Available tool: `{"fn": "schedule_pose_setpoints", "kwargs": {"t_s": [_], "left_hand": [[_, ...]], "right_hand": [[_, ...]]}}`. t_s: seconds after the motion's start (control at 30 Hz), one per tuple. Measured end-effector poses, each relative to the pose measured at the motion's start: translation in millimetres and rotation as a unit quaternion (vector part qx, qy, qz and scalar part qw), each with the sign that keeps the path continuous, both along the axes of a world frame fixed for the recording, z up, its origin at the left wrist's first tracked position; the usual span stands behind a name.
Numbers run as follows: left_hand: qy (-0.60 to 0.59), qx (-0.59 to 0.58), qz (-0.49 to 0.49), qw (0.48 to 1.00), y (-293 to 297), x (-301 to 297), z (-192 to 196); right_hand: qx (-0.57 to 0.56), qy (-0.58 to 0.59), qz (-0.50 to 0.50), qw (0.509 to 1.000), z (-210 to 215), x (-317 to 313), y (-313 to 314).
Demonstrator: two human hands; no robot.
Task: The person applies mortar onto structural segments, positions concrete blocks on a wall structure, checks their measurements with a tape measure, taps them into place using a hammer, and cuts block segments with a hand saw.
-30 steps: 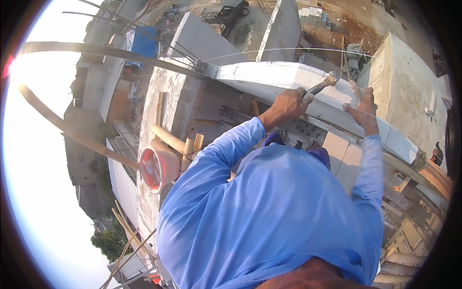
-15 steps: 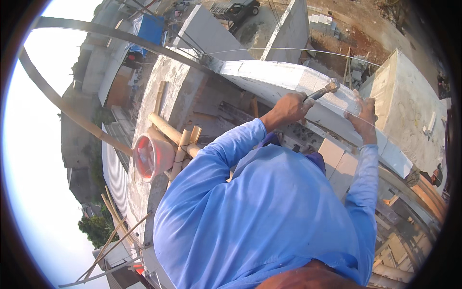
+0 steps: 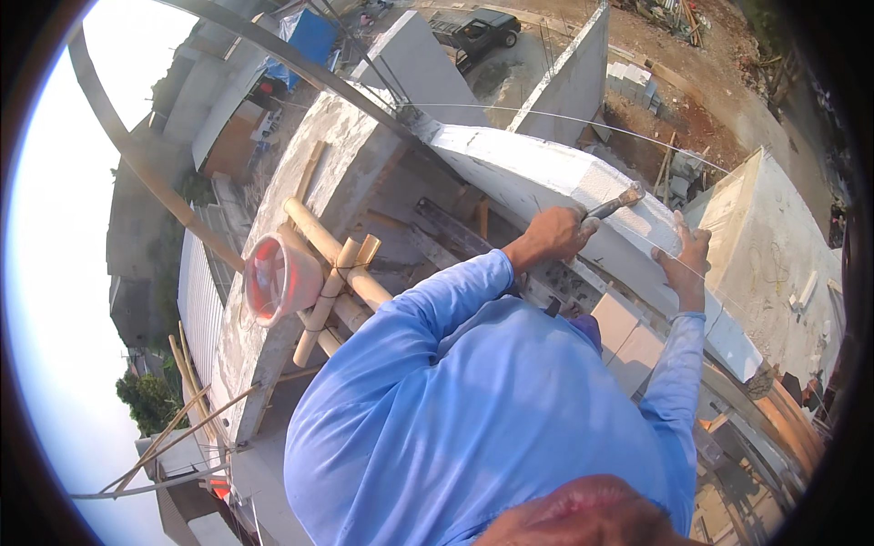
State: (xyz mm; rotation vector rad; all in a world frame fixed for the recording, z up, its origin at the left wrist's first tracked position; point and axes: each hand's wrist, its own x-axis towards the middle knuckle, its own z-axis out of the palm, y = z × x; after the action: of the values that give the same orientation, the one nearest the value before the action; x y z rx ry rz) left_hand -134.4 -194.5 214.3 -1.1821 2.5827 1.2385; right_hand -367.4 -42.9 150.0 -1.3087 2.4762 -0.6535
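My left hand [image 3: 552,238] is closed round the dark handle of a short tool [image 3: 615,202] with a blunt tan end. I cannot tell whether it is a brush or a hammer. The tan end is at the upper edge of a white block wall [image 3: 537,175], over a rougher, speckled white stretch [image 3: 604,182]. On the same wall, just to the right of the tool, rests my right hand [image 3: 685,259]. Its fingers are stretched and apart along the top edge, with the thumb on the near side. A thin pale string [image 3: 669,144] runs beyond the wall.
At left, a pinkish pail [image 3: 284,279] stands by lashed bamboo poles [image 3: 330,238] on a concrete ledge [image 3: 309,150]. Pale blocks [image 3: 628,332] lie below the wall. A concrete wall [image 3: 774,246] rises at right. Far below, a dark vehicle [image 3: 478,35] stands on the ground.
The whole view has shifted and turned slightly. The left hand keeps the tool at almost the same spot on the wall, and the right hand stays on the wall's edge.
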Motion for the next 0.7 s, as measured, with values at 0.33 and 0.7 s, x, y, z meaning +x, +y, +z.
{"fn": "schedule_pose_setpoints", "kwargs": {"t_s": [0.33, 0.7], "left_hand": [[0.072, -0.007, 0.022, 0.997, 6.7, -3.4, -19.1], [0.072, -0.043, 0.018, 0.996, -4.4, -2.6, -12.7]], "right_hand": [[0.014, 0.014, -0.011, 1.0, -8.1, -2.9, 4.7], [0.02, -0.022, -0.016, 0.999, 10.0, 8.3, -5.0]]}}
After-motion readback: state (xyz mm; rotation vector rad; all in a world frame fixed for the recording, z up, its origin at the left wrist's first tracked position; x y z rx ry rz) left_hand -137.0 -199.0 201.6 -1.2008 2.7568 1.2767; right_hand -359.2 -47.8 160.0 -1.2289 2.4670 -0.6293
